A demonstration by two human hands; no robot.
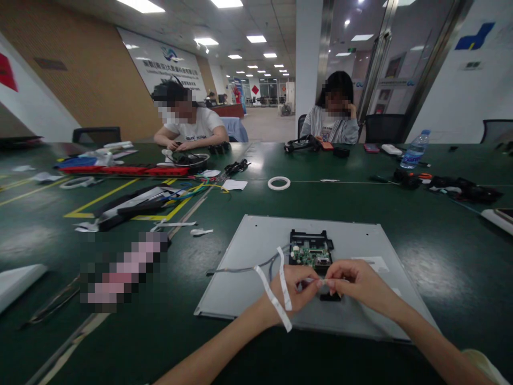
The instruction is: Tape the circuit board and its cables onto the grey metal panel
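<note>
Panel, flat grey, lies on the green table in front of the wearer, carrying a black bracket with a green circuit board set in it. Left hand and right hand meet at the bracket's near end, thumbs and fingertips pinched closed on both; something small may be between, can't tell what. Two white strips hang across left hand and wrist, grey cable runs off the panel's left edge, tape roll sits beyond.
</note>
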